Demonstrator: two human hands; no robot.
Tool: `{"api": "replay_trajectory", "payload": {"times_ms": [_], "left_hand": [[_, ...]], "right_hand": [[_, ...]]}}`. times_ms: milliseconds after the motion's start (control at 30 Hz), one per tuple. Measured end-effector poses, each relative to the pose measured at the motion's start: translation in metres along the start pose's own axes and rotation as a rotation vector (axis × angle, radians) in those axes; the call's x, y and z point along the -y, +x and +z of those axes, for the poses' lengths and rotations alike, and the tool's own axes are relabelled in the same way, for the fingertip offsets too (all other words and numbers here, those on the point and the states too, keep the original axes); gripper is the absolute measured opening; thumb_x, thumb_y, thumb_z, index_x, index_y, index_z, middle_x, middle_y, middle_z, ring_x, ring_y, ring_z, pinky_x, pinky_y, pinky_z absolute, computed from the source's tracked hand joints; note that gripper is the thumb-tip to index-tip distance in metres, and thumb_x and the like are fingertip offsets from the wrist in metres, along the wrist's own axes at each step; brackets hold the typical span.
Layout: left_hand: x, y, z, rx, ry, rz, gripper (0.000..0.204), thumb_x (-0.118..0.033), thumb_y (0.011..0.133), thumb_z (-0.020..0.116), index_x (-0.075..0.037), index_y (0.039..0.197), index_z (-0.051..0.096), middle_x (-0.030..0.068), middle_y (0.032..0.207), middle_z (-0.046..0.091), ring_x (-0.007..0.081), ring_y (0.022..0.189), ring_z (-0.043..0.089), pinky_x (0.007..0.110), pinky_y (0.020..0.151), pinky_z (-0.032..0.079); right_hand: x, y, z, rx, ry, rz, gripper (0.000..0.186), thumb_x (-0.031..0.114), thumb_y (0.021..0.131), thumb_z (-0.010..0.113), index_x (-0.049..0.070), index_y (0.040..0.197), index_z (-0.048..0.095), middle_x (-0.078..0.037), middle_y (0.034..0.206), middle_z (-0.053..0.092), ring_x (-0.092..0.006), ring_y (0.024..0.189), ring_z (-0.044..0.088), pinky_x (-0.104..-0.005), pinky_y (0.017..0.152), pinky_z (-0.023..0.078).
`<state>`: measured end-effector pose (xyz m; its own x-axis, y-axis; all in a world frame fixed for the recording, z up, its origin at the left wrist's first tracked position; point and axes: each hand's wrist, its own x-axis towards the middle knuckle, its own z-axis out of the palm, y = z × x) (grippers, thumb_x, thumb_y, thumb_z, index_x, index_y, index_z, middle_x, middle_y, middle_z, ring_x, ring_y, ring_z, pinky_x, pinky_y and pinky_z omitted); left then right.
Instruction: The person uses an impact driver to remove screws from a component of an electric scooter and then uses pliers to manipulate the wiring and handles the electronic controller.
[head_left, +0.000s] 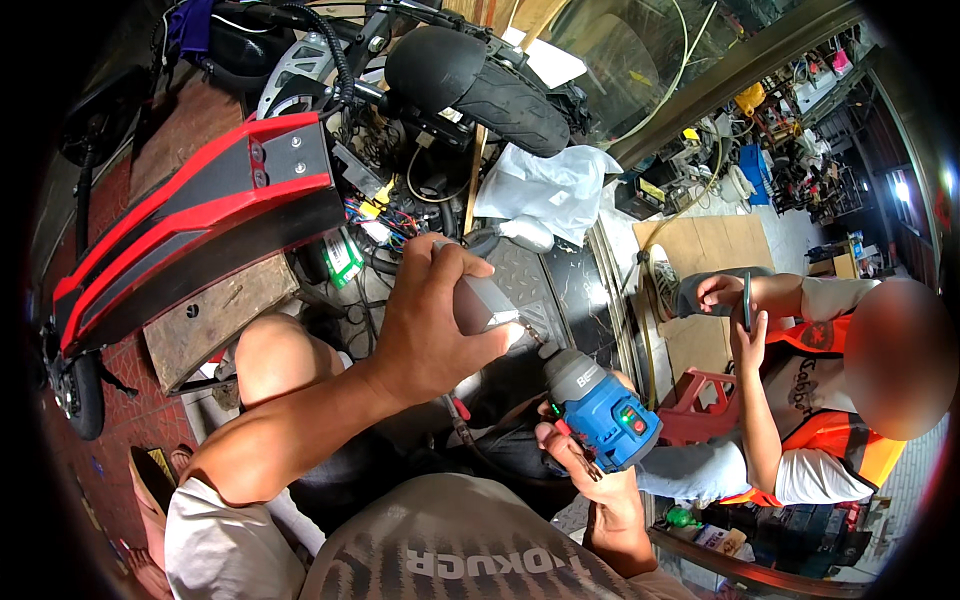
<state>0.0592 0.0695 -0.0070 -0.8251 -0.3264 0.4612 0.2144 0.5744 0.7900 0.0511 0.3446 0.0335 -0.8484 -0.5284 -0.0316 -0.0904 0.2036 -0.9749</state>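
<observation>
My left hand (440, 325) is closed round a small grey metal block (486, 304), with fingers over its far side and the thumb on its right edge. In my right hand (590, 465) is a blue and grey cordless drill (603, 412), gripped from below and tilted up to the left. Its thin bit (534, 332) points at the right end of the block, close to my left thumb. Whether the bit touches the metal I cannot tell. The drill's handle is mostly hidden, and small green and red lights show on its rear.
At left, a red and black scooter deck (210, 225) rests by a wooden box (225, 320). A scooter tyre (515, 105), loose wires (385, 218) and a white plastic bag (545, 190) lie beyond my hands. On the right, a seated person (815, 400) holds a phone near a red stool (698, 400).
</observation>
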Motion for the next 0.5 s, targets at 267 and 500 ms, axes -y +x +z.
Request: {"api": "replay_trajectory", "payload": {"times_ms": [267, 500], "left_hand": [[-0.0013, -0.0038, -0.0064, 0.043, -0.008, -0.038, 0.063, -0.022, 0.076, 0.094, -0.007, 0.127, 0.059, 0.0201, 0.130, 0.049, 0.0387, 0.121, 0.055, 0.049, 0.105, 0.049], [-0.0026, -0.0038, -0.0080, 0.037, -0.010, -0.029, 0.063, -0.026, 0.076, 0.095, -0.007, 0.125, 0.060, 0.0202, 0.129, 0.050, 0.0387, 0.120, 0.056, 0.049, 0.104, 0.050]], "right_hand": [[0.0065, 0.0020, 0.0019, 0.021, -0.085, 0.002, 0.057, -0.004, 0.088, 0.087, 0.001, 0.135, 0.056, -0.010, 0.112, 0.075, -0.0182, 0.101, 0.076, -0.0333, 0.090, 0.062], [0.0037, 0.0060, -0.0020, 0.107, -0.290, -0.161, 0.052, -0.002, 0.088, 0.088, 0.002, 0.132, 0.061, -0.009, 0.115, 0.074, -0.0190, 0.103, 0.074, -0.0346, 0.092, 0.060]]}}
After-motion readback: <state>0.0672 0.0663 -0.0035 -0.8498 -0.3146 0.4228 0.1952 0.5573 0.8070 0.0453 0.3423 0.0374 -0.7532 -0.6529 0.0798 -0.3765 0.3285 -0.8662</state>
